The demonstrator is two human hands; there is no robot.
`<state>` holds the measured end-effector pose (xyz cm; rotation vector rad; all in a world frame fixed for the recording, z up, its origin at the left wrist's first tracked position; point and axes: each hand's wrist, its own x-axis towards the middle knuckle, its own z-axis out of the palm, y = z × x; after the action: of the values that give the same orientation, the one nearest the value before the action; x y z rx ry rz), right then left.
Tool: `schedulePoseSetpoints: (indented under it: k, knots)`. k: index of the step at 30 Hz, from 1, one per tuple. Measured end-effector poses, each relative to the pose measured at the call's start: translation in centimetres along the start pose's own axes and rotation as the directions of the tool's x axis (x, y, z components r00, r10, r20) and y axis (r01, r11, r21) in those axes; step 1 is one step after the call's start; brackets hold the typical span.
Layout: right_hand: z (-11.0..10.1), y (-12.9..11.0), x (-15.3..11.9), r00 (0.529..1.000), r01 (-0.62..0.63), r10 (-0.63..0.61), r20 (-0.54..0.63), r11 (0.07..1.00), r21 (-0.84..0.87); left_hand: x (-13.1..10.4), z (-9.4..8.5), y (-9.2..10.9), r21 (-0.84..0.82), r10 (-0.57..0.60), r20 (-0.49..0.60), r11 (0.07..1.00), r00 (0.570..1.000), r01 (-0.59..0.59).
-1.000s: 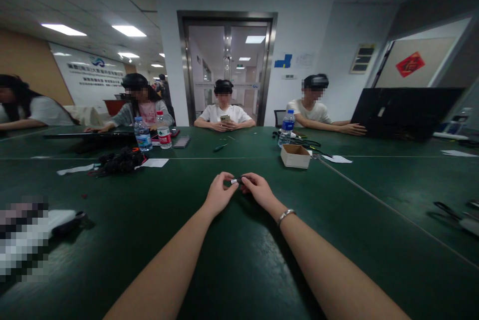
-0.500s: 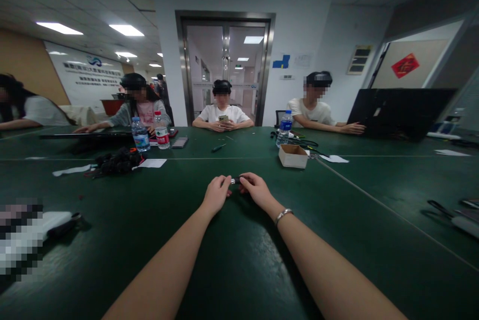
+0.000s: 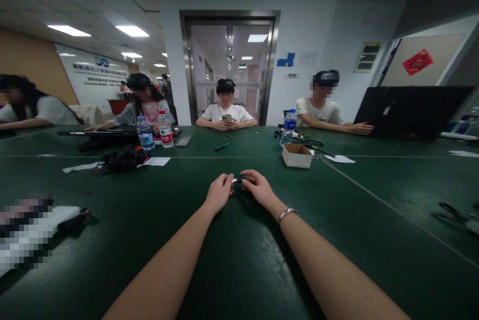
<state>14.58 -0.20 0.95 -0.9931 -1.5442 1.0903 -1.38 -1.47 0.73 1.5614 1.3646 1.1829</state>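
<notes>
Both hands meet over the middle of the green table (image 3: 239, 270). Between them lies a small, slim black object with a silver end (image 3: 237, 180), held roughly level; its exact kind is too small to make out. My left hand (image 3: 219, 192) pinches the silver end between thumb and fingers. On the black end, my right hand (image 3: 260, 187) is closed, with a silver bracelet (image 3: 286, 215) on that wrist. The fingers hide both ends of the object in part.
Beyond my right hand stands an open cardboard box (image 3: 297, 156), with a water bottle (image 3: 288, 129) behind it. A screwdriver (image 3: 222, 147) lies farther off. Two bottles and a black tangled heap (image 3: 125, 160) are at left. Several people sit around the table, one near a monitor (image 3: 411, 110).
The whole scene has shifted slightly to the right as my head turned a little left. Both hands keep their grip on the black and silver object, almost in the same place.
</notes>
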Motion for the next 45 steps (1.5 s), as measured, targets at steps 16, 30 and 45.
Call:
schedulePoseSetpoints:
  k: [16,30,45]
  knots:
    - [-0.1,0.0,0.1,0.999,0.012,-0.012,-0.032,1.0,-0.007,1.9,0.8,0.2,0.064,-0.094,0.026,0.994,0.995,0.092]
    - [0.0,0.3,0.0,0.998,0.065,-0.068,-0.02,0.993,-0.101,1.1,0.5,0.3,0.18,-0.048,-0.032,0.982,0.998,0.053]
    - [0.5,-0.7,-0.7,0.965,0.259,-0.209,0.156,0.829,-0.496,0.8,0.5,0.5,0.233,-0.034,-0.054,0.971,0.998,0.045]
